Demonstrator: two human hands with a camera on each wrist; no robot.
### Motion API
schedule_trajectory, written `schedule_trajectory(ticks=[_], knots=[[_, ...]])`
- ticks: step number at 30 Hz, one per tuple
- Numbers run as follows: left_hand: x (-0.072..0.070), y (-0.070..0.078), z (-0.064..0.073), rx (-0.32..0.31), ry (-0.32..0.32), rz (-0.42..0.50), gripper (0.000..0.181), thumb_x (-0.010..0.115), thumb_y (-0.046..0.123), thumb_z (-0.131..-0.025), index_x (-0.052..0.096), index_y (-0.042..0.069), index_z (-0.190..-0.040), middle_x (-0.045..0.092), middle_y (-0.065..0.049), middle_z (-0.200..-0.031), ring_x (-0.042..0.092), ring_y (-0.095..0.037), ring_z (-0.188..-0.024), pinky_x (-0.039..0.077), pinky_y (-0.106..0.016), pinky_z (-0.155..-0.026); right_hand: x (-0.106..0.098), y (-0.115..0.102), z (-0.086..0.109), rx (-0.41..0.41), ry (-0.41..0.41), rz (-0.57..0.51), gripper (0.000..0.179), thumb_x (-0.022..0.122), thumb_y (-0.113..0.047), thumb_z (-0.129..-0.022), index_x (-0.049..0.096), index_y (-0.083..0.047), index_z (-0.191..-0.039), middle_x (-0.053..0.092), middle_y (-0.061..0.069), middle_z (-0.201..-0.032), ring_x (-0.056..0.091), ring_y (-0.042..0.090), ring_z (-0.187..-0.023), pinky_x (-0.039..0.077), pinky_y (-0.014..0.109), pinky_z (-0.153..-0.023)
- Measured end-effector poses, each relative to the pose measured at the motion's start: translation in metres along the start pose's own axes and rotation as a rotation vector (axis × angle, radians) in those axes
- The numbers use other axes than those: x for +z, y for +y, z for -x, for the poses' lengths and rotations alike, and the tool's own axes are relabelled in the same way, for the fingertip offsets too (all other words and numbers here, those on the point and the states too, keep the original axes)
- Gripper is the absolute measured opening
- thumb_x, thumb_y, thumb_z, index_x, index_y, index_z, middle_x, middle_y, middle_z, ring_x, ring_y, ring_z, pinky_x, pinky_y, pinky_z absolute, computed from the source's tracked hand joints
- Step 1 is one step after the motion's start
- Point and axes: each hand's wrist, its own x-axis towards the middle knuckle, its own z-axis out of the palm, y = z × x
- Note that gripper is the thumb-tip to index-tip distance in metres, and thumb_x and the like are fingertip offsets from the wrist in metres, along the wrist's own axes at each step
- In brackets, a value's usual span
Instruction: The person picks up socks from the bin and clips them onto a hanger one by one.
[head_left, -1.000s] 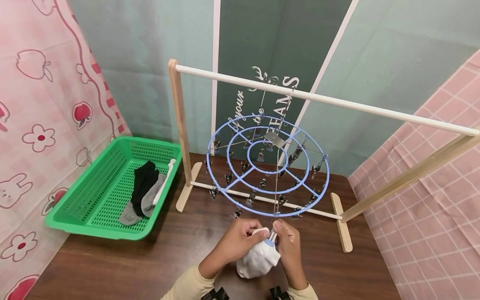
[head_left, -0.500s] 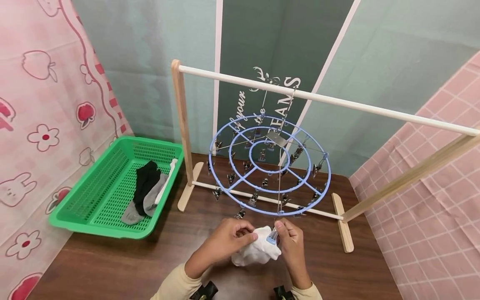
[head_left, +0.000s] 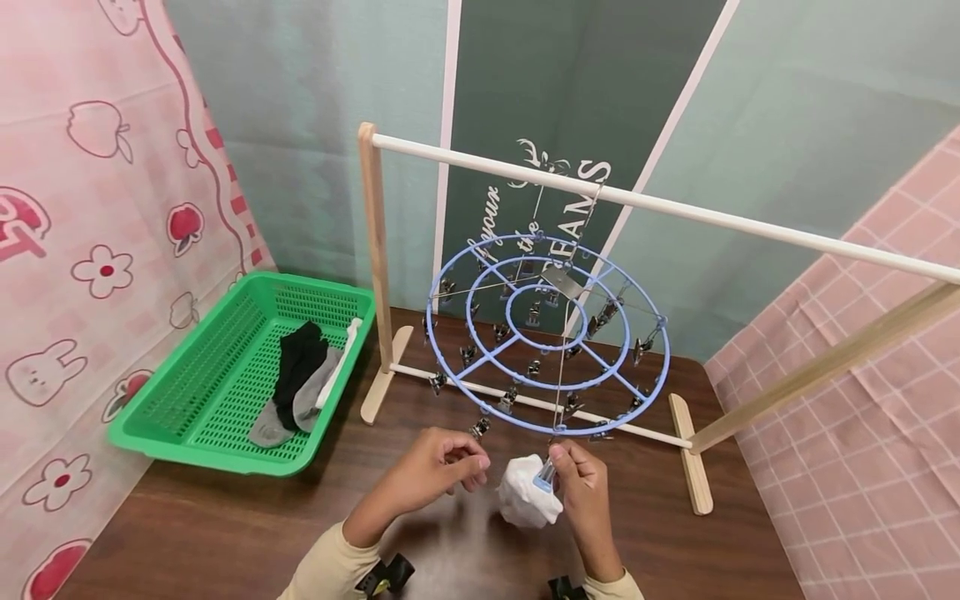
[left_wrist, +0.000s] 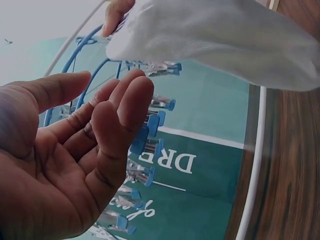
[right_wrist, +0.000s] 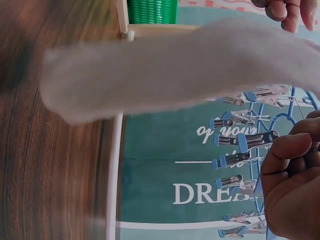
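Observation:
A white sock [head_left: 527,500] hangs at the near edge of a round blue clip hanger [head_left: 491,356], its cloth in the jaws of a blue-tipped clip [head_left: 545,477]. My right hand [head_left: 585,500] pinches this clip between thumb and fingers. To the left, my left hand [head_left: 427,471] is apart from the sock, with its fingers loosely bent and nothing in them. In the left wrist view the sock [left_wrist: 215,40] dangles past the left hand [left_wrist: 75,155]. The right wrist view shows the sock [right_wrist: 165,70] in front of several other clips [right_wrist: 235,160].
The hanger hooks over the white bar [head_left: 675,212] of a wooden stand [head_left: 378,250]. A green basket [head_left: 202,358] at left holds a black sock [head_left: 300,362], grey socks [head_left: 309,404] and a white piece of cloth [head_left: 343,358]. Patterned curtains surround the brown table [head_left: 247,533].
My left hand has let go of the white sock and moved left, away from it. My right hand keeps its pinch on the clip. The sock now hangs from the clip.

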Motion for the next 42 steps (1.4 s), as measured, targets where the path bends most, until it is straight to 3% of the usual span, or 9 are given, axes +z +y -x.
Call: schedule_trajectory(ticks=[5,11,18,24,31,35,38,42], knots=[[-0.006,0.0,0.001,-0.012,0.01,0.009,0.014,0.061,0.016,-0.095,0.069,0.004,-0.093,0.071,-0.011,-0.08,0.065,-0.013,-0.063,0.049,-0.027,-0.049,0.0,0.001,0.0,0.004,-0.002,-0.026,0.027,0.046,0.013,-0.093,0.053,0.001,-0.069,0.043,0.008,-0.054,0.039,0.016,-0.047,0.029,0.036,-0.041],[-0.016,-0.001,0.001,0.007,0.04,0.026,0.016,0.061,0.014,-0.095,0.068,0.0,-0.091,0.07,-0.014,-0.078,0.067,-0.025,-0.063,0.047,-0.026,-0.045,-0.004,0.002,0.0,0.003,-0.006,-0.058,0.025,0.045,0.013,-0.093,0.054,0.002,-0.072,0.04,0.01,-0.055,0.037,0.016,-0.047,0.027,0.035,-0.041],[-0.032,-0.003,0.003,0.016,0.066,0.015,0.018,0.059,0.013,-0.096,0.067,-0.003,-0.093,0.069,-0.015,-0.079,0.067,-0.031,-0.065,0.049,-0.028,-0.046,-0.008,0.001,-0.004,0.026,0.033,-0.023,0.022,0.049,0.013,-0.091,0.056,0.002,-0.073,0.042,-0.001,-0.054,0.039,0.007,-0.046,0.027,0.032,-0.038],[-0.045,-0.005,0.005,-0.009,0.104,-0.009,0.018,0.06,0.015,-0.096,0.066,-0.002,-0.095,0.068,-0.016,-0.08,0.067,-0.033,-0.067,0.049,-0.03,-0.047,-0.01,-0.002,-0.006,0.014,0.049,-0.052,0.011,0.053,0.015,-0.089,0.059,0.011,-0.08,0.059,-0.003,-0.068,0.046,0.004,-0.055,0.035,0.024,-0.044],[-0.055,-0.008,0.005,-0.035,0.212,-0.009,0.021,0.059,0.016,-0.097,0.065,-0.004,-0.098,0.068,-0.016,-0.078,0.066,-0.025,-0.063,0.05,-0.031,-0.048,-0.009,0.0,-0.007,-0.103,0.116,-0.081,0.016,0.059,0.024,-0.078,0.051,0.016,-0.089,0.059,-0.002,-0.078,0.054,0.005,-0.067,0.043,0.014,-0.058],[-0.065,-0.008,0.004,-0.027,0.311,0.043,0.019,0.057,0.011,-0.097,0.063,-0.007,-0.101,0.069,-0.017,-0.077,0.065,-0.019,-0.058,0.048,-0.029,-0.046,-0.01,0.0,-0.006,-0.171,0.202,0.056,0.026,0.066,0.023,-0.073,0.052,0.018,-0.094,0.055,0.005,-0.077,0.052,0.005,-0.067,0.043,0.014,-0.059],[-0.075,-0.006,0.003,-0.057,0.399,0.106,0.018,0.056,0.008,-0.097,0.061,-0.008,-0.103,0.069,-0.015,-0.076,0.063,-0.016,-0.056,0.045,-0.025,-0.045,-0.008,-0.007,-0.005,-0.227,0.275,0.173,0.03,0.068,0.023,-0.068,0.055,0.017,-0.094,0.052,0.012,-0.074,0.05,0.009,-0.066,0.041,0.017,-0.06],[-0.086,-0.004,0.002,-0.119,0.481,0.209,0.014,0.053,0.006,-0.097,0.06,-0.004,-0.103,0.068,-0.007,-0.073,0.062,-0.013,-0.056,0.042,-0.022,-0.045,-0.001,-0.028,-0.004,-0.314,0.318,0.205,0.029,0.065,0.025,-0.065,0.054,0.02,-0.091,0.048,0.016,-0.07,0.047,0.014,-0.066,0.04,0.02,-0.062]])
